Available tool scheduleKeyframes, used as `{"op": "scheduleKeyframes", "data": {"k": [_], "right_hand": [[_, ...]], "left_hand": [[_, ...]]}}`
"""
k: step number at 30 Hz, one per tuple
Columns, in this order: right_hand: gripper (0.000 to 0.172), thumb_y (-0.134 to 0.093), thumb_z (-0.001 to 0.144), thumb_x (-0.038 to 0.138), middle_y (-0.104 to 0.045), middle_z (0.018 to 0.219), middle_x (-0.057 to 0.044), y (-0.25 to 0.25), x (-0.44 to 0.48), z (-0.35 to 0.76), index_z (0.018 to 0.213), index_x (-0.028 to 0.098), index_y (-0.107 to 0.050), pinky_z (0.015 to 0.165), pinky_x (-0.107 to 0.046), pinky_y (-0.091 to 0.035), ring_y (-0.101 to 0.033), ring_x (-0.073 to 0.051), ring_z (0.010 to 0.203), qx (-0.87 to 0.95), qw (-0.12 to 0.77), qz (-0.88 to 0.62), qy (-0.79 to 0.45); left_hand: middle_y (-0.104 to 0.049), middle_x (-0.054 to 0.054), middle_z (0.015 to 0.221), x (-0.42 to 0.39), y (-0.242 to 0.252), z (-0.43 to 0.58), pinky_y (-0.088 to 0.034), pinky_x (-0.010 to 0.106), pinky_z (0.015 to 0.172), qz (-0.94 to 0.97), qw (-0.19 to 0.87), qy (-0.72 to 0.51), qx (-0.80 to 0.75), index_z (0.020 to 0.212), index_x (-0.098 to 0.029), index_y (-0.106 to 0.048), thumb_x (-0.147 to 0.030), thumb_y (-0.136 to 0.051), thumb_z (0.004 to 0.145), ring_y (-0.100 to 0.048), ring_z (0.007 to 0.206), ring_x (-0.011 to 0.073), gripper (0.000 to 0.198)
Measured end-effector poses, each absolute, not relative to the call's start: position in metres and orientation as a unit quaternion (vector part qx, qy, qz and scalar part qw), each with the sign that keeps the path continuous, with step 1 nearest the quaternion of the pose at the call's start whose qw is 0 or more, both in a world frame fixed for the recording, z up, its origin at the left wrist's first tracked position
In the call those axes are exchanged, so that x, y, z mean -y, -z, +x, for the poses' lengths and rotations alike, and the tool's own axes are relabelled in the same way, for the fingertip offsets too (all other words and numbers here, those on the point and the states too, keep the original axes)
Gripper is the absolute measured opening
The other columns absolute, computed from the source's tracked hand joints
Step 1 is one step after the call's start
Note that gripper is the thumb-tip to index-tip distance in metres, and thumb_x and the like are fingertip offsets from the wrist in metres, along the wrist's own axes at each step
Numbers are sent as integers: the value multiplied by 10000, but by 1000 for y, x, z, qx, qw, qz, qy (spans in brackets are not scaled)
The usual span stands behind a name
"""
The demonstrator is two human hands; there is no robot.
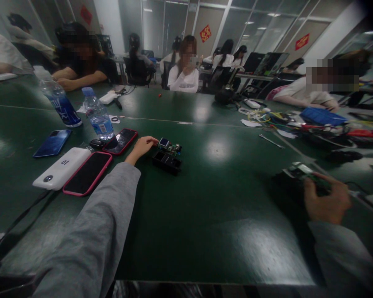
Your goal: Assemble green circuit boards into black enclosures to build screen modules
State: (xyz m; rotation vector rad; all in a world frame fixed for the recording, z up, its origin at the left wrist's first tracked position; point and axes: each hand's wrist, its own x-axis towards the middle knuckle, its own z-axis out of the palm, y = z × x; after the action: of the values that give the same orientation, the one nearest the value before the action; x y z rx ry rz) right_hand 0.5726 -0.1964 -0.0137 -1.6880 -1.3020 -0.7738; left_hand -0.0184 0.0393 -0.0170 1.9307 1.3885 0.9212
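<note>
My left hand (143, 148) rests on the table with its fingers stretched out, fingertips touching the left edge of a small circuit board (173, 148) that carries a little square screen (164, 142). Just in front of that board lies a black plastic housing (167, 162) with a window cut in it. On the right, my right hand (328, 200) is curled round another green circuit board (317, 179) with a pale, shiny part at its far end. Something dark sits under or beside this board; blur hides its shape. Whether it touches the table I cannot tell.
Left of my arm lie a red-cased phone (87, 174), a white power bank (62, 169), another phone (121, 141), a blue phone (52, 143) and two bottles (100, 120). A wrench (272, 141) and tangled cables (261, 118) lie back right. Several people sit beyond.
</note>
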Motion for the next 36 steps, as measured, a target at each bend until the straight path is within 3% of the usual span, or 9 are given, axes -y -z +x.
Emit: {"op": "scheduleKeyframes", "data": {"k": [36], "right_hand": [[478, -571, 821, 455, -631, 1023, -123, 17, 196, 578, 1152, 125, -676, 929, -413, -449, -579, -270, 1011, 529, 426, -670, 301]], "left_hand": [[-754, 41, 998, -38, 16, -19, -502, 275, 875, 727, 282, -348, -521, 995, -205, -729, -195, -504, 841, -688, 948, 159, 273]]}}
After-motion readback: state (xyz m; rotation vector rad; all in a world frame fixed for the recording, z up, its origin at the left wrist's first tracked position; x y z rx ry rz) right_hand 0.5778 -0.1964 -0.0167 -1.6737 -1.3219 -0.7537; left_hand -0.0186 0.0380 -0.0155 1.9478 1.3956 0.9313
